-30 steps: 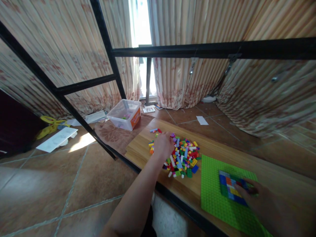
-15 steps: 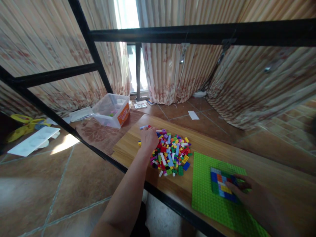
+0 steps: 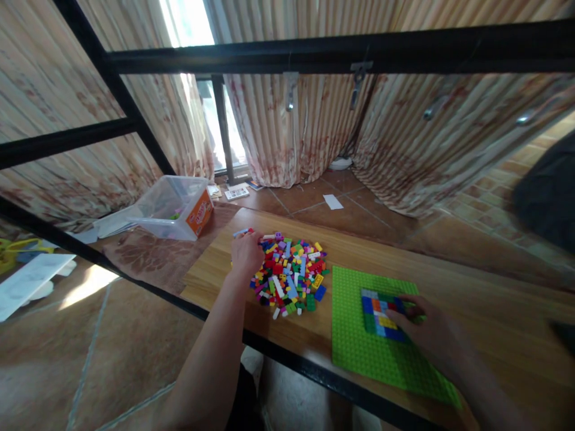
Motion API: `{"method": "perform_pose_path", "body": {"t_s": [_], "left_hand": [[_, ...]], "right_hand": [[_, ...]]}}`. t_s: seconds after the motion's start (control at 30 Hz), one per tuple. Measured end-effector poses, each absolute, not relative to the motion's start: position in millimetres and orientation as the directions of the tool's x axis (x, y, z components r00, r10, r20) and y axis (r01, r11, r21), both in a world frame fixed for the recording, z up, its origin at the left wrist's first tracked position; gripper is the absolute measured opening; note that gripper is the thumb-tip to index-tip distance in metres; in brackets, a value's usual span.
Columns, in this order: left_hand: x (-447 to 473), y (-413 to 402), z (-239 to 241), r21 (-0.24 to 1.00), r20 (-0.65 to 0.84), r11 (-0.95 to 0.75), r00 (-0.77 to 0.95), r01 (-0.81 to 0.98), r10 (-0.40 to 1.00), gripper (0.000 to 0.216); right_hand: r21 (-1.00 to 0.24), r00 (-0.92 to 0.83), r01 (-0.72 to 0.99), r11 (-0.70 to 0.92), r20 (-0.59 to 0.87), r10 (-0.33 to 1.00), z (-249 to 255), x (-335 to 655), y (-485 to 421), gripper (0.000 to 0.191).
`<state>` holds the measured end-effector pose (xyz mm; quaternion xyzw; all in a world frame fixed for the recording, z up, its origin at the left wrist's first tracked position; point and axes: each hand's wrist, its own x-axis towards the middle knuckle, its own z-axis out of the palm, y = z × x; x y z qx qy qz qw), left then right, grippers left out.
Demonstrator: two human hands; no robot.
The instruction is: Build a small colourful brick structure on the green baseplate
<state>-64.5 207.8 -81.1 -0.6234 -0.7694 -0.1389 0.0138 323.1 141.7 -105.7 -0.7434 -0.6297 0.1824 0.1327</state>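
A heap of small coloured bricks [image 3: 291,274] lies on a low wooden board [image 3: 215,269]. My left hand [image 3: 247,254] rests at the heap's left edge, fingers curled down among the bricks; what they hold is hidden. To the right lies a green baseplate [image 3: 354,341] with a patch of blue, yellow, red and orange bricks [image 3: 376,308] pressed on it. My right hand [image 3: 424,332] lies flat on the plate, fingertips touching the right side of that patch.
A clear plastic box [image 3: 173,206] with an orange label stands on the tiled floor to the left. A black metal frame [image 3: 314,54] crosses overhead and down the left. Curtains [image 3: 404,143] hang behind. Papers and a yellow object lie at the far left.
The camera has swung to the right, so everything sits further left in view. My left hand has shifted slightly along the heap's left edge. My right hand stays on the brick patch.
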Motion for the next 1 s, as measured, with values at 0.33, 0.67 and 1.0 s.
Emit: {"method": "perform_pose_path", "body": {"t_s": [0.33,0.67,1.0], "left_hand": [[-65,210,-82,0.174,0.172,0.134,-0.164,0.976,0.971,0.037],[-67,209,-86,0.2,0.189,0.127,-0.165,0.972,0.968,0.038],[-63,203,-63,0.797,0.106,0.124,-0.34,0.591,0.934,0.032]], "right_hand": [[-0.429,0.142,0.889,-0.162,-0.079,0.987,-105,321,140,0.058],[-0.428,0.135,0.889,-0.162,-0.092,0.987,-105,320,140,0.055],[-0.412,0.095,0.905,-0.106,-0.046,0.994,-104,323,139,0.053]]}}
